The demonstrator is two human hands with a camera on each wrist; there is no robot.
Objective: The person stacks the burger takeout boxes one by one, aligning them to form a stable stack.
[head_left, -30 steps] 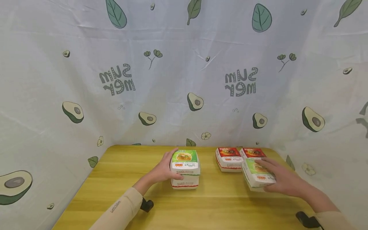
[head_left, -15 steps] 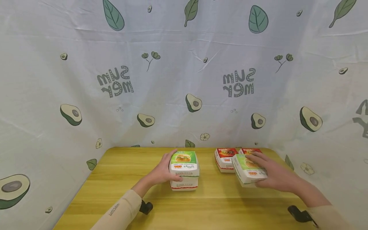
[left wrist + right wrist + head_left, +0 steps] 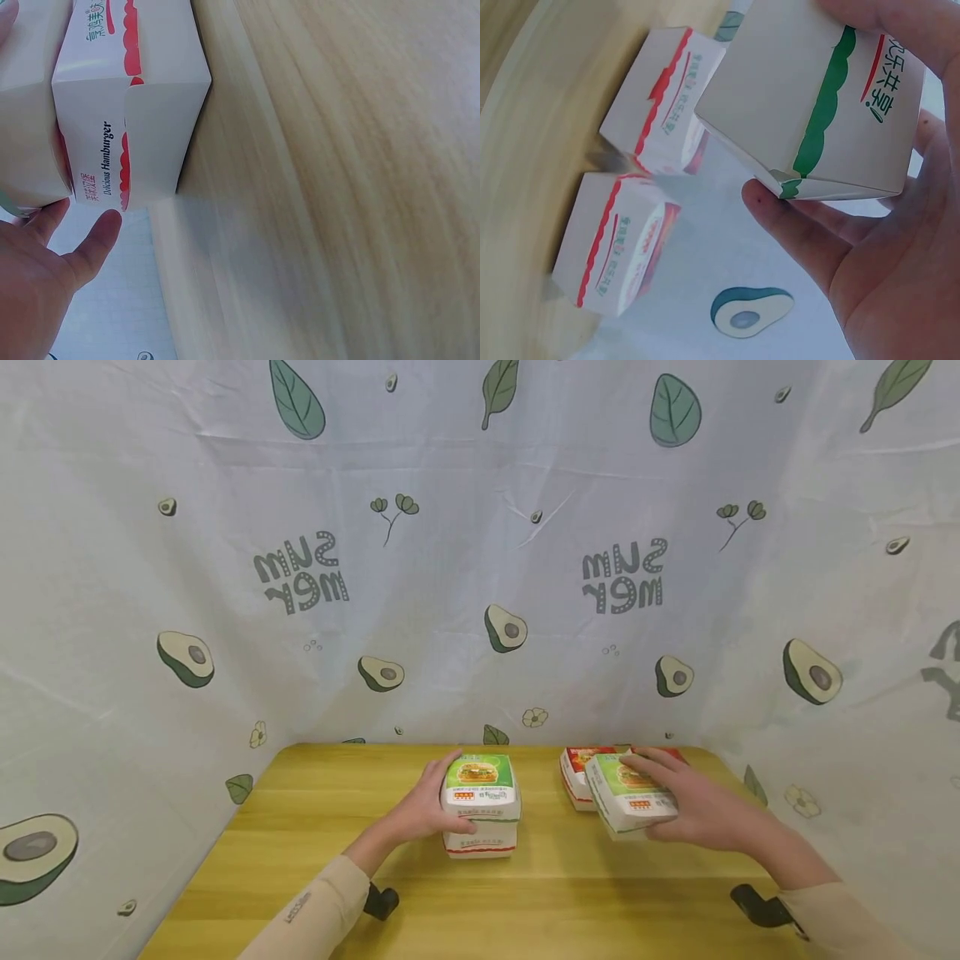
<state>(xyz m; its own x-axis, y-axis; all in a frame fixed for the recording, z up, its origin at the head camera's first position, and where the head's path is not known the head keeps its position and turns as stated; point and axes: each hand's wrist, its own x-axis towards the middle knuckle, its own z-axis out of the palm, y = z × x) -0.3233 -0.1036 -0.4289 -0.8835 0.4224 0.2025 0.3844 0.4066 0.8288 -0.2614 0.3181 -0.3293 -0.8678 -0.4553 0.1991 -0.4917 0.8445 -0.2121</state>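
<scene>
My left hand [image 3: 420,806] grips a green-topped hamburger box [image 3: 480,785], fingers at its far side and thumb at the front. That box sits on a red-trimmed hamburger box [image 3: 480,843], whose white side shows large in the left wrist view. My right hand [image 3: 701,802] holds a second green-topped hamburger box [image 3: 626,795] off the table, thumb in front and fingers over the back. In the right wrist view its green-trimmed side [image 3: 825,105] shows, and it is tilted. Behind it stand two red-topped hamburger boxes, partly hidden in the head view: one on the left [image 3: 576,781], one on the right [image 3: 670,753].
All this is on a yellowish wooden table [image 3: 300,860]. A pale curtain [image 3: 450,568] printed with avocados and leaves closes off the back and both sides. Black wrist-camera mounts [image 3: 381,902] hang beneath the wrists.
My right hand has carried its green-topped box leftward and up, so it now covers part of the left red-topped box. The left hand has stayed on its stack.
</scene>
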